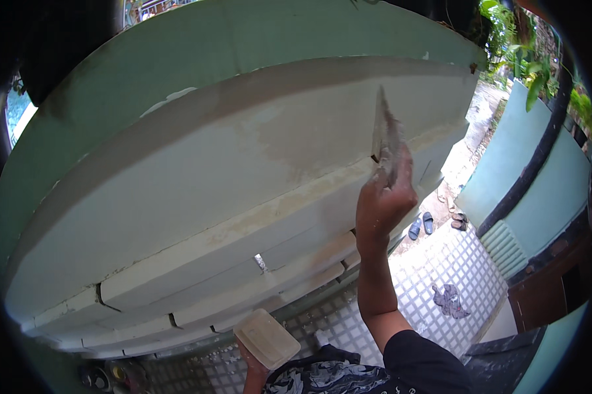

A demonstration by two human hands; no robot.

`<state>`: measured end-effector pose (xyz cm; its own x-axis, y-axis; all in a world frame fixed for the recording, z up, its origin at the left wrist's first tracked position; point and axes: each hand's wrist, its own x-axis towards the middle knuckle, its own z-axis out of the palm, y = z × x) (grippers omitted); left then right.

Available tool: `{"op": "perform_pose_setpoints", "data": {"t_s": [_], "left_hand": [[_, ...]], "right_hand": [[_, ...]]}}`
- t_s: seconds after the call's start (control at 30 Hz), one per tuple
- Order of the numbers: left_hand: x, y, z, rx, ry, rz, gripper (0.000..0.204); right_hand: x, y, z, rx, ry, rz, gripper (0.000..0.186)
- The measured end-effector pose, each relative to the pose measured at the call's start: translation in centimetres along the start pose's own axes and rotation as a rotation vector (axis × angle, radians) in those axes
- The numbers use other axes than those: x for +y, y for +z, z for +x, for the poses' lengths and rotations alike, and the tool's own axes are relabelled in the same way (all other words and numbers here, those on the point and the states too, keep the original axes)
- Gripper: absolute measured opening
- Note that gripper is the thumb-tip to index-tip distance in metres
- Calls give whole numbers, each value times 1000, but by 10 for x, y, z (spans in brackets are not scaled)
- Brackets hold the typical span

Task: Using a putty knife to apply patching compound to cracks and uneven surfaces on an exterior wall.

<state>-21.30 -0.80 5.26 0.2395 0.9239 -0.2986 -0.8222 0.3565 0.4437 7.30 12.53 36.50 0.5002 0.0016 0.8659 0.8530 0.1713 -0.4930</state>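
Observation:
My right hand [389, 190] is raised to the pale wall [197, 177], its fingers closed around a putty knife [383, 128]. The blade is seen nearly edge-on against the wall, and the knife and fingers are smeared with pale paste. Whether the blade's edge touches the wall I cannot tell. Darker, damp-looking patches [283, 141] spread over the wall to the left of the blade. Low in front of me, my left hand [251, 362] grips a beige rectangular plastic tub [268, 338] by its left side. Most of the left fingers are hidden behind the tub.
A green band [243, 39] runs above the pale wall; stepped ledges [230, 230] with narrow slots lie below. On the tiled floor [421, 262] are a crumpled cloth [451, 301], dark slippers [421, 225] and brown footwear [459, 222]. A black pipe [529, 174] crosses the green wall at right.

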Motion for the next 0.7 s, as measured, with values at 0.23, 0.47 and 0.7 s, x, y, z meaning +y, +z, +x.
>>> {"op": "perform_pose_setpoints", "data": {"t_s": [0.23,0.47,0.7], "left_hand": [[-3,-25,-3,26,35,72,89],[3,-55,-7,112,106,-16,84],[21,-9,-23,48,81,-19,81]], "right_hand": [[-72,-10,-81,-501,-381,316,48],[-8,7,-43,-28,-52,201,27],[-20,24,0,-95,-76,-144,41]]}}
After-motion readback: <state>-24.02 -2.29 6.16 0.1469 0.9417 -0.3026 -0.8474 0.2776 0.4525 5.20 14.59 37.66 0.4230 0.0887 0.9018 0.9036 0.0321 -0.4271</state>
